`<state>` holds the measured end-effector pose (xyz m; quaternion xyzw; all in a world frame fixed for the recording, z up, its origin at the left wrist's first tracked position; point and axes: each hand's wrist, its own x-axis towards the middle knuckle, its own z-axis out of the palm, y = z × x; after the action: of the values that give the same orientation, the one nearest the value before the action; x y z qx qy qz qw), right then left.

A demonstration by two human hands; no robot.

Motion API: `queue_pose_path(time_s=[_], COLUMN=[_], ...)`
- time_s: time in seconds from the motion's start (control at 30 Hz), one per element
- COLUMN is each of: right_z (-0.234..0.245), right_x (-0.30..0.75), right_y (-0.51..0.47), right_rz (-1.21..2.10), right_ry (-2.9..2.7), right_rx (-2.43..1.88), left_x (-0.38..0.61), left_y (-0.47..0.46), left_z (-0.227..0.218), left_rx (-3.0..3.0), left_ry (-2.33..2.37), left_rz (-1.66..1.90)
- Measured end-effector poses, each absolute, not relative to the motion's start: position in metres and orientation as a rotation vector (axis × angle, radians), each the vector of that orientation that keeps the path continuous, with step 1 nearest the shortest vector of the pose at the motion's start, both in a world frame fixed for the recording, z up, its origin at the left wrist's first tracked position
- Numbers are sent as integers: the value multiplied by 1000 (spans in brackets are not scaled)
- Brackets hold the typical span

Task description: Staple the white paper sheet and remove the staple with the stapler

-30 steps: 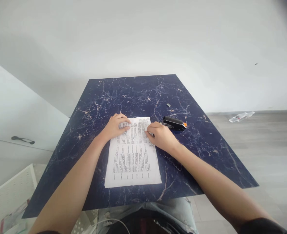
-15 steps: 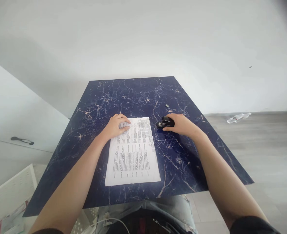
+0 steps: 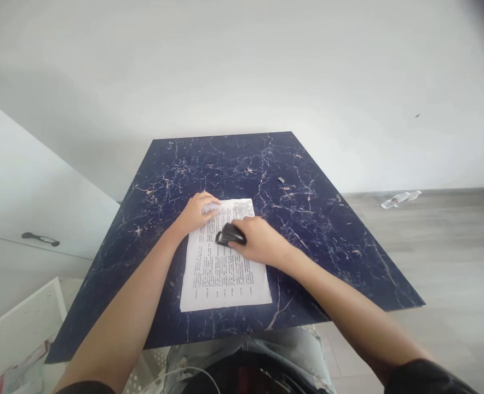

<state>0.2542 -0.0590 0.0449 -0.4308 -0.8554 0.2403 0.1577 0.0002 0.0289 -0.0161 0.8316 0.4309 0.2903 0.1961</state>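
Note:
Printed paper sheets (image 3: 221, 273) lie on the dark blue marbled table (image 3: 209, 164), lengthwise toward me. My left hand (image 3: 201, 210) rests on the far left corner of the sheets, fingers stretched out over the edge. A black stapler (image 3: 231, 235) is in my right hand (image 3: 256, 238), whose fingers wrap round its rear part. The stapler is over the middle of the paper, its front end pointing left. Whether it touches the sheets I cannot tell. Beyond the paper, to the right, lies a small dark strip, seemingly staples (image 3: 281, 179).
A white wall (image 3: 242, 65) rises behind the table. At left is a white cabinet with a dark handle (image 3: 40, 239), and below it a white perforated rack (image 3: 24, 312). A clear plastic piece (image 3: 401, 199) lies on the floor at right.
My right hand has carried the stapler left and toward me, from the table beside the sheets to over them. My left hand has stayed at the paper's far left corner.

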Motion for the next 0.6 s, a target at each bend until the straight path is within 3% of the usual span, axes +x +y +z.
queue_pose_path(time_s=[0.13,0.27,0.43,0.6], right_z=[36,35,33,27], right_x=[226,241,312,391], right_y=[-70,-73,-79,-78], right_rz=[687,742,853,747], right_ry=[-2582,-2591,-2449,-2272], right_rx=[-1045,-1155,-1327,-1602], left_x=[-5,-15,-18,-17], left_y=[36,46,50,51], left_z=[-19,-24,-23,-20], left_rx=[1983,1312,938,855], left_ry=[1258,1174,1007,962], left_rz=[1207,1588,1638,1652])
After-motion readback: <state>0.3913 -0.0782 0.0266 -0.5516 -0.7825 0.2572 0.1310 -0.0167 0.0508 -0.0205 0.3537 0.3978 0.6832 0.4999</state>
